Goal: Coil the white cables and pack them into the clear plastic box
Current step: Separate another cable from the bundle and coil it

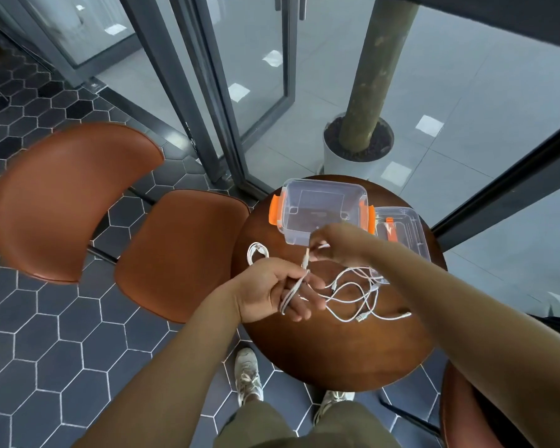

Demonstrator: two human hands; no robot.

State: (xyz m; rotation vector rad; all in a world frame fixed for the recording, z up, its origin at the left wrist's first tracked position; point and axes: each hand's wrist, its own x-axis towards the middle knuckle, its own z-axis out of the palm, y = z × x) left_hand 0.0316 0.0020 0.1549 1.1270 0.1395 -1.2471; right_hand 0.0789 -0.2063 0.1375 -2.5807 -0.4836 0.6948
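Centre frame, over a small round dark-wood table (337,350): the left hand (272,289) has a white cable (292,294) looped around its fingers (299,310), which are slightly spread, thumb pressing the strand down. Just above it, the right hand (337,244) pinches the same cable near its end, fingertips pressed together, the strand running taut between the two hands. To the right, the loose cables (353,294) lie tangled on the wood. One coiled cable (257,252) sits at the table's left edge. The clear plastic box (320,208) (orange latches on both sides) stands open at the table's top edge, its lid (408,234) beside it on the right. Two brown chairs (181,253) fill the left of the frame on a dark hexagon-tiled floor (46,350); dark-framed glass doors (207,92) and a white planter (337,163) sit up top.
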